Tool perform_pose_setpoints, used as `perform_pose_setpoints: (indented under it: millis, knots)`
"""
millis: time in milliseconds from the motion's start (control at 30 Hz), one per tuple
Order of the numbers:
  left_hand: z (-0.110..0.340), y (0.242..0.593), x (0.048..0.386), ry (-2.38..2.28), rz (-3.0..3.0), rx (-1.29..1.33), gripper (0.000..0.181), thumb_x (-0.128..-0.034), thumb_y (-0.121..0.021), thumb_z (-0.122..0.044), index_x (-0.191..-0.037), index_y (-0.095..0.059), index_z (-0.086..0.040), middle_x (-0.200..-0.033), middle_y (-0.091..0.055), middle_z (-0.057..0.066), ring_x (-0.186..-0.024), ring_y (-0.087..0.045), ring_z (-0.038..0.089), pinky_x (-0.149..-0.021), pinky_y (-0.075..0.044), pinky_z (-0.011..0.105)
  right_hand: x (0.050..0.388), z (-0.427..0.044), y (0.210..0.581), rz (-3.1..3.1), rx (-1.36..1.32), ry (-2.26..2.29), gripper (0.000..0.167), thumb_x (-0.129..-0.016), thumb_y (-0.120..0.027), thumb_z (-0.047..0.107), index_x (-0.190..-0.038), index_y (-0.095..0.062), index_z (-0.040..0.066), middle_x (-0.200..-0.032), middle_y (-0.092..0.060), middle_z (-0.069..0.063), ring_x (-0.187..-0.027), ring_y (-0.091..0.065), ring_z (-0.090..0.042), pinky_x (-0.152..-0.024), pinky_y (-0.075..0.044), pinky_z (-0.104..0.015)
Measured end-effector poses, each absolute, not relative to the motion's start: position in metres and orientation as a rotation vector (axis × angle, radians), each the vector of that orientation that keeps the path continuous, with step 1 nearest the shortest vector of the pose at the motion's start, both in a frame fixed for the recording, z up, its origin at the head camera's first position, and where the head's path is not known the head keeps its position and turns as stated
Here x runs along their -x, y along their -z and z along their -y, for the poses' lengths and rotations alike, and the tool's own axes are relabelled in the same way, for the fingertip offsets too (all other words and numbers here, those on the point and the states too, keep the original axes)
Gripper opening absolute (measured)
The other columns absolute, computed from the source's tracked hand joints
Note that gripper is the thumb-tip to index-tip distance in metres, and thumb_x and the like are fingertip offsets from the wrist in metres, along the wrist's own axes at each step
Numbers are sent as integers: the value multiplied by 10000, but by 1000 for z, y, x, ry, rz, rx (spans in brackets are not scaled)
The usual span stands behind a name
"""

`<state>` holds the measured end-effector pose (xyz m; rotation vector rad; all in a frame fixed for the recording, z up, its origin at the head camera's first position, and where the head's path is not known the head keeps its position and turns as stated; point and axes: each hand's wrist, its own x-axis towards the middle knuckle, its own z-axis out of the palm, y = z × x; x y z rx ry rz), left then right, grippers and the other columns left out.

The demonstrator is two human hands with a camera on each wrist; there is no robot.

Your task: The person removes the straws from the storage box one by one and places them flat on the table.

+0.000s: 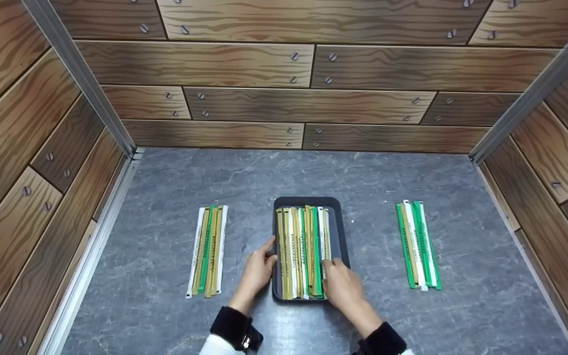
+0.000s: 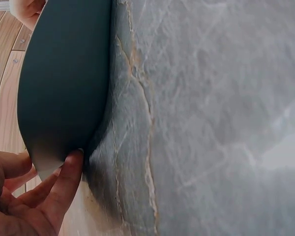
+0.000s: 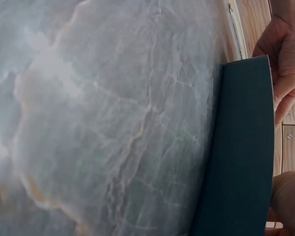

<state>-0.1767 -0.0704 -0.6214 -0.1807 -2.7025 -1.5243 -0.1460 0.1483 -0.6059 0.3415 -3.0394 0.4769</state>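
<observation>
In the head view, a dark rectangular tray point(image 1: 308, 201) holds a row of long thin stick packets point(image 1: 296, 251) in gold, white and green, lying side by side. My left hand point(image 1: 259, 268) grips the tray's left edge. In the left wrist view, that hand point(image 2: 44, 196) has its fingertips against the outside of the tray wall point(image 2: 69, 83). My right hand point(image 1: 343, 286) reaches over the tray's right side, fingers curled at the rightmost packets. Its fingertips are partly hidden; in the right wrist view, the tray wall point(image 3: 241, 147) covers much of the hand point(image 3: 287, 196).
A bundle of gold, white and green stick packets point(image 1: 208, 251) lies left of the tray. Another bundle point(image 1: 419, 246), mostly green and white, lies to the right. Wood-patterned panels point(image 1: 244, 103) enclose the grey marbled tabletop point(image 1: 363, 182) at the back and both sides.
</observation>
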Motion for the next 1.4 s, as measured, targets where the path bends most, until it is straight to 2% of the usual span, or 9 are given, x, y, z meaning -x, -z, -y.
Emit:
perform_pose_setpoints:
  millis: [333, 767, 1067, 1233, 1400]
  knots:
    - [71, 622, 177, 1524, 2703, 183, 512, -901, -638, 21, -1398, -518, 2, -1006, -699, 219, -911, -670, 318, -886, -519, 480, 147, -150, 608, 3006, -329, -559, 334, -766, -726, -35, -1096, -678, -34, -900, -620, -165, -665, -623, -317, -555, -549, -408]
    - [71, 624, 178, 1467, 2753, 177, 508, -913, -641, -13, -1406, -519, -19, -968, -716, 159, -899, -677, 297, -871, -521, 479, 147, -153, 607, 2963, -306, -696, 358, -745, -599, -127, -1095, -661, -87, -920, -645, -219, -786, -647, -372, -634, -566, -435]
    - [71, 624, 178, 1464, 2758, 163, 517, -914, -640, -23, -1416, -514, -36, -990, -714, 161, -901, -671, 295, -891, -513, 479, 145, -159, 595, 2939, -271, -824, 445, -701, -599, -150, -1141, -637, -93, -953, -661, -257, -851, -660, -392, -693, -578, -441]
    - [71, 624, 179, 1480, 2746, 171, 523, -912, -641, -16, -1417, -508, -30, -995, -709, 175, -891, -669, 294, -891, -515, 477, 143, -168, 583, 2917, -185, -953, 477, -717, -606, -166, -1188, -619, -86, -1041, -662, -281, -904, -663, -395, -747, -579, -438]
    - [71, 624, 179, 1493, 2738, 164, 517, -916, -638, -17, -1417, -511, -32, -992, -710, 171, -866, -669, 271, -865, -526, 462, 144, -196, 574, 2816, -57, -1039, 523, -724, -653, -170, -1234, -607, -60, -1019, -673, -244, -828, -674, -336, -643, -584, -382]
